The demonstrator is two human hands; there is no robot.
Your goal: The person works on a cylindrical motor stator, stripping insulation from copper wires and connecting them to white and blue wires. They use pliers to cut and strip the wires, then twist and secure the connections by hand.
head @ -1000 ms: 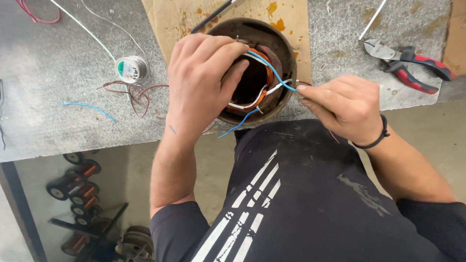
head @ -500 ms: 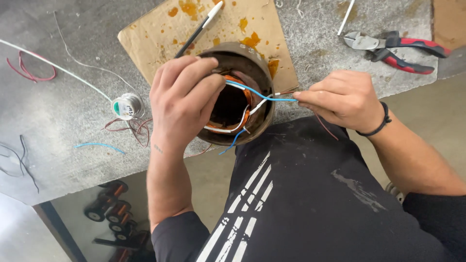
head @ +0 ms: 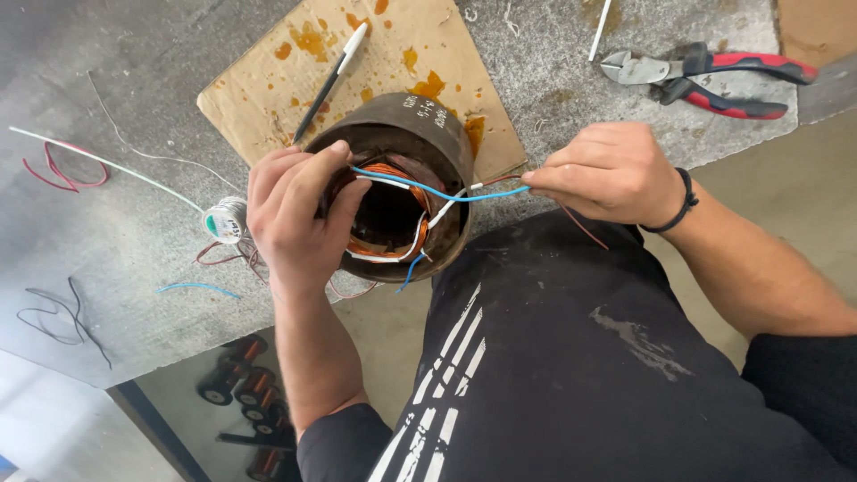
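A dark round motor stator point(head: 420, 120) with copper windings point(head: 393, 174) inside lies on its side at the grey bench's front edge, partly on stained cardboard point(head: 268, 94). My left hand point(head: 299, 214) grips the stator's left rim, fingers curled into the bore. My right hand point(head: 611, 174) is to the right of the stator and pinches a blue wire point(head: 446, 192) pulled taut out of the windings. White-sleeved leads point(head: 442, 214) also come out of the bore.
Red-handled cutters point(head: 705, 76) lie at the back right of the bench. A black-and-white pen point(head: 328, 82) rests on the cardboard. A small spool point(head: 225, 220) and loose red, blue and black wire scraps point(head: 62, 174) lie at left. Copper coils point(head: 237, 384) sit on the floor below.
My right hand has drawn the blue wire further to the right, away from the stator. My left hand keeps its grip on the rim. The camera has shifted slightly.
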